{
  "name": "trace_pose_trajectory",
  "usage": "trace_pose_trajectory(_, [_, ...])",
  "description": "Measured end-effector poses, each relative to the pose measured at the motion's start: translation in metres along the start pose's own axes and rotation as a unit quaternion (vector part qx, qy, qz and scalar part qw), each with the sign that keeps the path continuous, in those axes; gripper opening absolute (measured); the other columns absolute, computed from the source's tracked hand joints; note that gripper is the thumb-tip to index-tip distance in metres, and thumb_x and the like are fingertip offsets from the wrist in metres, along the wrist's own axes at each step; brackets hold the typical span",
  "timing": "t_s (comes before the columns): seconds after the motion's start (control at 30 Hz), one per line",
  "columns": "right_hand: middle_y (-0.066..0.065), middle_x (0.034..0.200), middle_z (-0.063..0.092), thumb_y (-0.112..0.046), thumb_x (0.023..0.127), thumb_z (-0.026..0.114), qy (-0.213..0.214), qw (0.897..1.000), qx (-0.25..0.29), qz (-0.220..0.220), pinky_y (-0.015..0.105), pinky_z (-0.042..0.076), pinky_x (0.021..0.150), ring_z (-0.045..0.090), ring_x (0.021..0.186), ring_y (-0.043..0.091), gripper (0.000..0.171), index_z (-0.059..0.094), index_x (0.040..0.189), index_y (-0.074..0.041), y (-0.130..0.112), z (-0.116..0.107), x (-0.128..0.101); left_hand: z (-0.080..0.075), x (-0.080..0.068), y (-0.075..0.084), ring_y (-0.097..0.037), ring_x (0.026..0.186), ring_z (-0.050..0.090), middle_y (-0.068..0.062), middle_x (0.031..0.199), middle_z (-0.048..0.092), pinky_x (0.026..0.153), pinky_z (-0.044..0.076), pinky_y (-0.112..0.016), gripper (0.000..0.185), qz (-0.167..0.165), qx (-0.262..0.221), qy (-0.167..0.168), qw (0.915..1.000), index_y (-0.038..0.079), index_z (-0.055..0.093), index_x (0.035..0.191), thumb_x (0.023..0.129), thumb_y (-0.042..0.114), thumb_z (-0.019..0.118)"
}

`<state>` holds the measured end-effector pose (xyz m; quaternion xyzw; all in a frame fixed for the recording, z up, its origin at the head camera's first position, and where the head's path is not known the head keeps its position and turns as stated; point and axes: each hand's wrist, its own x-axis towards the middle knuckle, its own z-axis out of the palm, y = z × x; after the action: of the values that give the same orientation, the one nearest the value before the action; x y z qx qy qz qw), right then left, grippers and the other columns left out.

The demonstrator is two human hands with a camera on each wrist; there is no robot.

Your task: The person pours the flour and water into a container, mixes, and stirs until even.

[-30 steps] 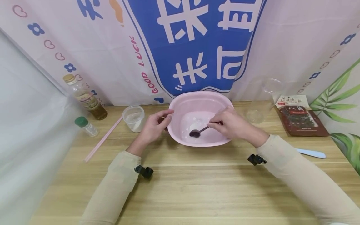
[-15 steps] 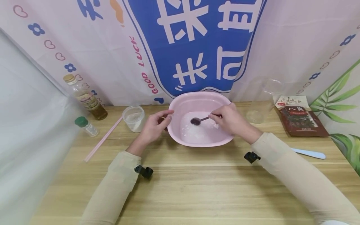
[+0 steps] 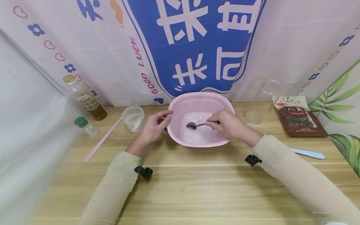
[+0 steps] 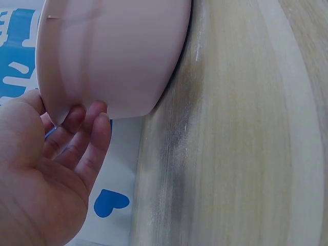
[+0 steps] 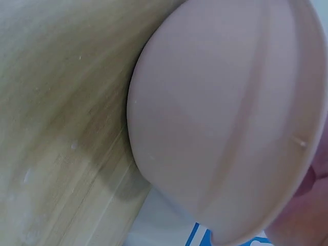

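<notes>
A pink plastic basin (image 3: 201,101) stands on the wooden table against the backdrop, with white powder (image 3: 194,135) spread over its bottom. My left hand (image 3: 154,125) grips the basin's left rim. In the left wrist view, that hand (image 4: 48,169) has its thumb at the rim and its fingers bent against the outer wall. Inside the basin, a dark brown spoon (image 3: 192,125) reaches low over the powder, its handle pinched by my right hand (image 3: 227,123). The right wrist view shows mostly the basin's outer wall (image 5: 205,113), which hides the spoon.
Left of the basin are a clear plastic cup (image 3: 133,118) with white powder, pink chopsticks (image 3: 103,139), a green-capped shaker (image 3: 85,126) and an oil bottle (image 3: 88,100). At right stand a clear tall container (image 3: 261,103), a brown spice packet (image 3: 301,120) and a light-blue handle (image 3: 309,153).
My right hand moves the spoon about in the basin, first up toward the back, then slightly down and left. The powder's spread shifts. My left hand stays on the rim.
</notes>
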<state>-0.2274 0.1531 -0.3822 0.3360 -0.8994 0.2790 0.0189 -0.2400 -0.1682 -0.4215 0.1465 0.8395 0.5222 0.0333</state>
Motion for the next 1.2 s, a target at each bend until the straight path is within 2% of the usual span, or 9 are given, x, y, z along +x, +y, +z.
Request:
trace_pose_trajectory(0.13, [-0.002,0.071,0.070,-0.007,0.100,0.076,-0.015,0.999,0.010,-0.043,0.027,0.050,0.067,0.057,0.068,0.009,0.011,0.086,0.095,-0.006,-0.001,-0.004,-0.004,0.000,0.000,0.000,-0.018,0.081,0.070,-0.025,0.117,0.070,0.081,0.068,-0.055,0.038,0.002,-0.004,0.000,1.0000,0.003,0.065,0.147,0.112,0.018,0.058])
trace_pose_trajectory(0.23, [-0.007,0.068,0.062,-0.009,0.101,0.075,-0.041,0.998,0.014,-0.046,0.029,0.045,0.074,0.054,0.069,0.008,0.014,0.084,0.090,-0.011,0.000,-0.010,-0.007,0.000,-0.001,0.000,-0.017,0.080,0.070,-0.024,0.116,0.071,0.081,0.068,-0.055,0.038,0.001,-0.001,0.002,1.0000,0.003,0.065,0.146,0.112,0.018,0.058])
trace_pose_trajectory(0.33, [-0.008,0.069,0.063,-0.010,0.101,0.075,-0.045,0.998,0.010,-0.039,0.032,0.046,0.077,0.055,0.071,0.008,0.014,0.084,0.090,-0.012,0.002,-0.013,-0.009,0.000,-0.001,-0.001,-0.017,0.078,0.069,-0.024,0.114,0.071,0.080,0.067,-0.056,0.037,0.003,0.002,0.007,1.0000,0.003,0.066,0.145,0.112,0.017,0.058])
trace_pose_trajectory(0.47, [0.003,0.079,0.077,-0.008,0.100,0.075,-0.005,0.999,-0.025,-0.020,0.041,0.052,0.084,0.068,0.075,0.015,0.012,0.086,0.096,-0.006,0.004,-0.011,-0.008,0.000,0.000,-0.002,-0.017,0.077,0.069,-0.024,0.111,0.071,0.080,0.066,-0.059,0.036,0.005,0.001,0.008,1.0000,0.003,0.067,0.144,0.112,0.017,0.058])
trace_pose_trajectory(0.57, [0.010,0.089,0.082,-0.007,0.099,0.076,0.024,0.998,-0.061,0.008,0.049,0.045,0.092,0.076,0.083,0.024,0.011,0.085,0.099,-0.003,0.005,-0.009,-0.007,0.001,0.000,-0.002,-0.017,0.077,0.069,-0.024,0.111,0.071,0.081,0.066,-0.060,0.036,0.005,0.001,0.007,1.0000,0.003,0.067,0.144,0.112,0.017,0.058])
trace_pose_trajectory(0.73, [0.013,0.098,0.083,-0.008,0.100,0.075,0.031,0.994,-0.098,0.041,0.045,0.037,0.084,0.077,0.093,0.032,0.012,0.085,0.103,-0.002,0.007,-0.014,-0.008,0.001,0.001,-0.002,-0.017,0.077,0.069,-0.024,0.112,0.072,0.080,0.066,-0.058,0.036,0.008,0.001,0.006,1.0000,0.003,0.067,0.144,0.112,0.018,0.059])
trace_pose_trajectory(0.9, [0.010,0.097,0.083,-0.009,0.101,0.074,0.008,0.996,-0.080,0.038,0.043,0.035,0.085,0.075,0.094,0.028,0.012,0.086,0.100,-0.006,0.008,-0.019,-0.014,0.000,0.001,-0.001,-0.017,0.077,0.069,-0.024,0.112,0.072,0.080,0.067,-0.057,0.036,0.009,0.000,0.006,0.9999,0.003,0.067,0.144,0.112,0.019,0.059])
trace_pose_trajectory(1.1, [0.001,0.083,0.080,-0.007,0.099,0.076,-0.006,0.999,-0.041,-0.020,0.045,0.050,0.088,0.072,0.079,0.015,0.013,0.086,0.092,-0.010,0.004,-0.020,-0.020,0.000,0.001,-0.002,-0.017,0.077,0.069,-0.024,0.111,0.072,0.080,0.066,-0.059,0.037,0.009,-0.003,0.005,0.9999,0.003,0.067,0.144,0.112,0.018,0.059])
trace_pose_trajectory(1.2, [0.000,0.080,0.079,-0.005,0.098,0.077,-0.014,0.999,-0.029,-0.042,0.047,0.057,0.086,0.072,0.078,0.014,0.012,0.086,0.092,-0.008,0.001,-0.019,-0.021,0.001,0.001,-0.003,-0.017,0.077,0.069,-0.024,0.111,0.072,0.080,0.066,-0.059,0.036,0.011,-0.002,0.005,0.9999,0.002,0.067,0.144,0.112,0.017,0.059])
